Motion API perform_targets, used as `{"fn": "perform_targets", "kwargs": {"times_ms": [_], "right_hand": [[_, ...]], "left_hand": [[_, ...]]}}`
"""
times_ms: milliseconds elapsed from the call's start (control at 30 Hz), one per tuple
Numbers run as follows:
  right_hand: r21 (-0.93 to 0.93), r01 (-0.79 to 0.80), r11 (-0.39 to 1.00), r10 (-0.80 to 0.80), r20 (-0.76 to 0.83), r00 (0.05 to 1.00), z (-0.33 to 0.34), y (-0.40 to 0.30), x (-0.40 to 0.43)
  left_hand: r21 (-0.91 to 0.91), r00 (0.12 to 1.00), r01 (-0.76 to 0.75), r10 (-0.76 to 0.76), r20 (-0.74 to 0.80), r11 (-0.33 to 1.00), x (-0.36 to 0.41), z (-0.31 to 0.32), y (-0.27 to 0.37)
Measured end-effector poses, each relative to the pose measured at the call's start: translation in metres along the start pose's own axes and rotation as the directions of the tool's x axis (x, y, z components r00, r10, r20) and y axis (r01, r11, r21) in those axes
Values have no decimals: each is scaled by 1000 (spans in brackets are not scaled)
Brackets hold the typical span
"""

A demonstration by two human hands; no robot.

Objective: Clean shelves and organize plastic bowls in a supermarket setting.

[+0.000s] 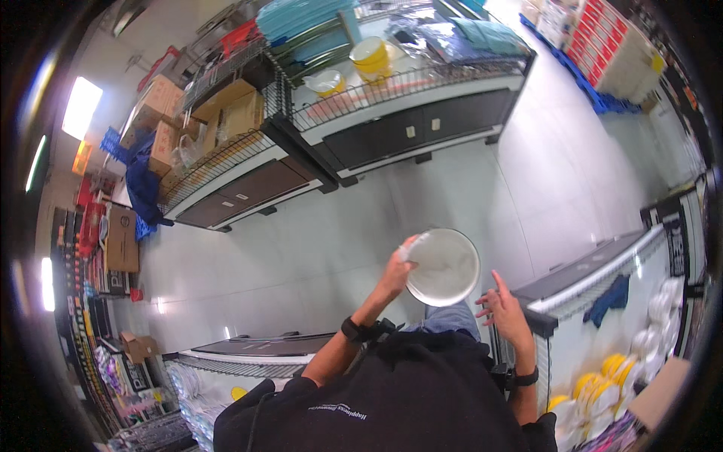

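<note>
In front of my body, my left hand grips the edge of a round white dish or bowl. Its pale, smooth inner face is turned up toward me. Something white, perhaps plastic wrap, shows at the rim by my fingers. To the right of the dish and apart from it, my right hand is held with fingers spread and nothing in it. Beyond, on a wire-fenced display unit, stand a stack of yellow bowls with white insides and a single yellow bowl.
Wrapped yellow bowls and a dark blue cloth lie on the right-hand shelf unit. Another wire-edged unit is at my left. Cartons stand at the far left. A blue pallet carries boxes at the upper right.
</note>
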State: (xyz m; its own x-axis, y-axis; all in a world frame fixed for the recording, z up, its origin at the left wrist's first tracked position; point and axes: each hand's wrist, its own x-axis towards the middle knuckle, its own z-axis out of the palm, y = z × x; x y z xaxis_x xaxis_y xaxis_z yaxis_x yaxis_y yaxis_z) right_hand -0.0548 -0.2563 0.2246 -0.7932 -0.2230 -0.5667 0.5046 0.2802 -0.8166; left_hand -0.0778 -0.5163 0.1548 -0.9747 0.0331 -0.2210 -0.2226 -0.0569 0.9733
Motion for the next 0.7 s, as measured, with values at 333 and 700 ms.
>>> {"fn": "perform_targets", "kwargs": {"times_ms": [333,700], "right_hand": [[-80,167,983,-156,131,979,73,-104,237],[-304,303,903,-213,297,931,182,-298,387]], "left_hand": [[359,983,-78,131,-126,930,137,-97,82],[75,871,38,4,-491,996,243,-252,147]]}}
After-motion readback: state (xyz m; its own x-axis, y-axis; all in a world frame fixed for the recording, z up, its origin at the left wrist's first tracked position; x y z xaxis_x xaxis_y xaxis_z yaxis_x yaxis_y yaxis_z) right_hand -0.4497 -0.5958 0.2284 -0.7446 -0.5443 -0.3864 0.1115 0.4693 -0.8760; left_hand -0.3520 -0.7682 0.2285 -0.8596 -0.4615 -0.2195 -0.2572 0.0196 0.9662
